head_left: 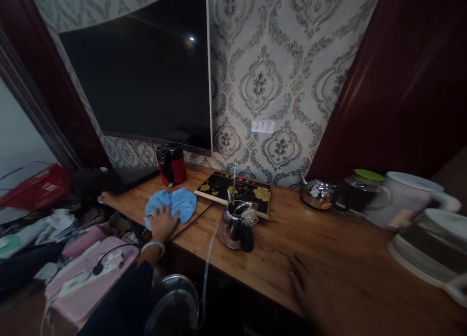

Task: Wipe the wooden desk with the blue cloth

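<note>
My left hand [162,224], with a bracelet at the wrist, lies on a crumpled light-blue cloth [187,204]. Its fingers are spread over the near side of the cloth; none visibly closes round it. My right hand [306,287] is low over the wooden tabletop [270,263] near the front edge, dark and partly blurred, with fingers stretched out and nothing seen in them. Between my hands stands a shiny metal kettle [233,231] with a black handle, its lid tipped open. Behind it is a black tea stove [215,187] with gold flowers and a thin metal spout [234,175].
A red and black electric kettle [173,166] stands behind the cloth. At right are a second metal kettle [318,194], a green-lidded glass pot [359,192] and a white jug [397,195]. A clear hose [207,268] hangs over the front edge. A pink box [91,282] is at left.
</note>
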`<state>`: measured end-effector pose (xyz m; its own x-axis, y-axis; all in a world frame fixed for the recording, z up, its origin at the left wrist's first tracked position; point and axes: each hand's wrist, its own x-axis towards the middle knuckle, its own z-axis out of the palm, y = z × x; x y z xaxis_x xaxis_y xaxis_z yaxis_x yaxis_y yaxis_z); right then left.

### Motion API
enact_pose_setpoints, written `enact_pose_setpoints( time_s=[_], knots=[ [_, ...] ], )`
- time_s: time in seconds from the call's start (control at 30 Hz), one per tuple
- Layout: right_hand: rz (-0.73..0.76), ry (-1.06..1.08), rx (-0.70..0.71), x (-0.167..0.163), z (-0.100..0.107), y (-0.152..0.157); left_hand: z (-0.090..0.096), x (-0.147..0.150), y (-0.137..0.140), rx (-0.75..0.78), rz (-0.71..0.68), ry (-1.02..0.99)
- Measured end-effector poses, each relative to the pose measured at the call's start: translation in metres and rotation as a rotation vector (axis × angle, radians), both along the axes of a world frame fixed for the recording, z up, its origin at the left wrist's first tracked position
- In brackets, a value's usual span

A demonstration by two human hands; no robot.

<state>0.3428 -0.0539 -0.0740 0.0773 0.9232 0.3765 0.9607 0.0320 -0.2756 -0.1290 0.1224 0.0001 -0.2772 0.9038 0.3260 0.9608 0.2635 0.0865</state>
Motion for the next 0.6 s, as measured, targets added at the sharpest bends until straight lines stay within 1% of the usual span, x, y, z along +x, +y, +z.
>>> enact_pose_setpoints(
  time_s=[0.1,0.2,0.37,0.6],
  knots=[
    [-0.019,0.003,-0.051,-0.0030,0.0073,-0.0012,0.0017,0.0011,-0.0008,-0.005,-0.003,-0.001],
    [-0.019,0.001,-0.080,-0.0034,0.0089,-0.0007,0.0025,0.0020,-0.0019,0.008,-0.011,0.008],
    [0.001,0.010,-0.101,-0.0021,0.0072,0.0002,0.0044,0.0035,-0.0032,0.000,-0.007,-0.005],
    [0.003,0.027,-0.093,-0.0046,0.0087,0.0008,0.0064,0.0043,-0.0021,0.000,-0.009,-0.024]
  ],
)
